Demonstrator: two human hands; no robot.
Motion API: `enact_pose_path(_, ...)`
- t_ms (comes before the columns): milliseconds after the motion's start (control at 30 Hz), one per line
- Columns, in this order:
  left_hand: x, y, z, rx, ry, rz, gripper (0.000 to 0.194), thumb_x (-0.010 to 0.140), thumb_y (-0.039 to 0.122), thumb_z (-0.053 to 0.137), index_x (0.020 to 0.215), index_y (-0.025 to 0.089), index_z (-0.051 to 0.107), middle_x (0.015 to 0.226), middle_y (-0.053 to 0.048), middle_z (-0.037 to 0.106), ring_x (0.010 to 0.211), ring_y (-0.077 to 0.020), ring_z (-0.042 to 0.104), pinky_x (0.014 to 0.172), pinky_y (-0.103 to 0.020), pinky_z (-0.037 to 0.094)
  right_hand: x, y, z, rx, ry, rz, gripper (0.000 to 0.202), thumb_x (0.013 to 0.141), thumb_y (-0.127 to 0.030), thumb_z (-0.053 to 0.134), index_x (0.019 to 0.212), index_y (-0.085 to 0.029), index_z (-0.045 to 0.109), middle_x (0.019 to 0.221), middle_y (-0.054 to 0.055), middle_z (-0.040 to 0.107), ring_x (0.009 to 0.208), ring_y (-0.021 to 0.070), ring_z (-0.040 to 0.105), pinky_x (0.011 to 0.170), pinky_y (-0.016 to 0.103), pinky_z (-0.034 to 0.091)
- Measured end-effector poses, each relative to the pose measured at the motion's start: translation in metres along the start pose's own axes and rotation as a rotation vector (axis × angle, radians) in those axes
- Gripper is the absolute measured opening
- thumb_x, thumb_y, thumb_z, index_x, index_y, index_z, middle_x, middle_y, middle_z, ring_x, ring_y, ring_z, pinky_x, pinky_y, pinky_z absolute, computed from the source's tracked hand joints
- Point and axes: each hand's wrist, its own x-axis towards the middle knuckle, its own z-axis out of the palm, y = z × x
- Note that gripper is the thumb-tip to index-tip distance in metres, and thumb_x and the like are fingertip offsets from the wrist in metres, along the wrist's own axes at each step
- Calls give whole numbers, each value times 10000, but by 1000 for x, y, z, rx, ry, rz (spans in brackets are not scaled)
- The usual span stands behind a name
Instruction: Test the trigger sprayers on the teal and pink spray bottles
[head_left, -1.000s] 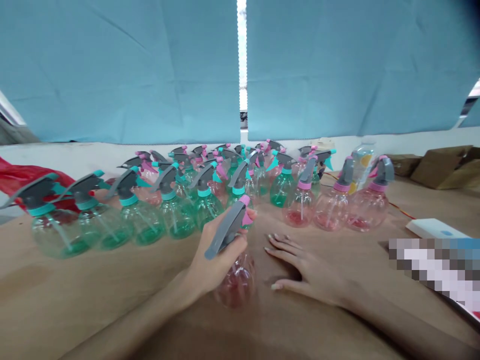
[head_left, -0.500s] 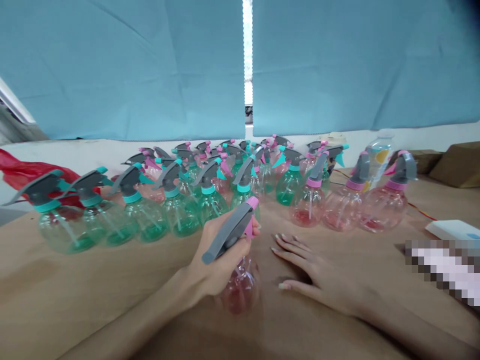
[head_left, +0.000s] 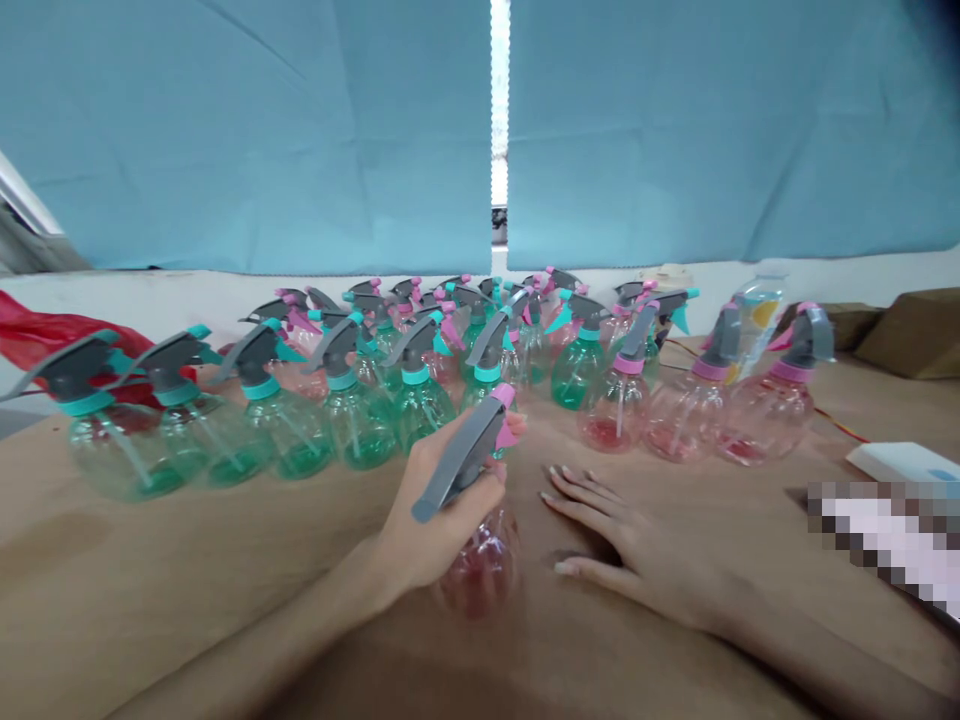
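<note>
My left hand (head_left: 431, 520) is wrapped round the neck of a pink spray bottle (head_left: 480, 575), just below its grey trigger head. The fingers hide its collar, and the pink nozzle points away from me. To the right, my right hand (head_left: 611, 540) lies palm down on the wooden table (head_left: 225, 600) with fingers spread, holding nothing. Beyond my left hand, a row of green spray bottles (head_left: 364, 430) with grey and turquoise heads runs to the left. Past my right hand stand a few pink spray bottles (head_left: 616, 410) with grey heads.
More green and pink spray bottles crowd the back of the table. A clear bottle (head_left: 757, 310) stands at the back right beside brown boxes (head_left: 919, 335). A white box (head_left: 904, 462) lies at the right edge. Red plastic (head_left: 67, 340) is at the far left.
The pink spray bottle in my left hand has shifted slightly up and away from me, with its head a little to the right. My right hand stays in place.
</note>
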Motion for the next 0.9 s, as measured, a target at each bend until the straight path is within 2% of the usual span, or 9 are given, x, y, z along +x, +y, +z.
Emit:
enact_pose_path(400, 2, 3, 0, -11, -8, -43, 351, 729, 250, 517, 1051, 279, 652, 630, 20, 543, 545, -152, 456, 518, -272, 408, -1, 1, 1, -17, 20, 1, 618, 874, -568, 485, 1409, -280, 368, 1509, 31, 283, 1386, 258, 233, 1129, 491, 219)
enact_pose_path(900, -1, 3, 0, 8, 9, -41, 373, 741, 248, 523, 1093, 274, 644, 665, 9, 592, 549, -154, 506, 524, -276, 438, -2, 0, 1, -12, 31, 1, 607, 878, -567, 479, 1406, -287, 370, 1502, 28, 300, 1383, 255, 244, 1125, 501, 225)
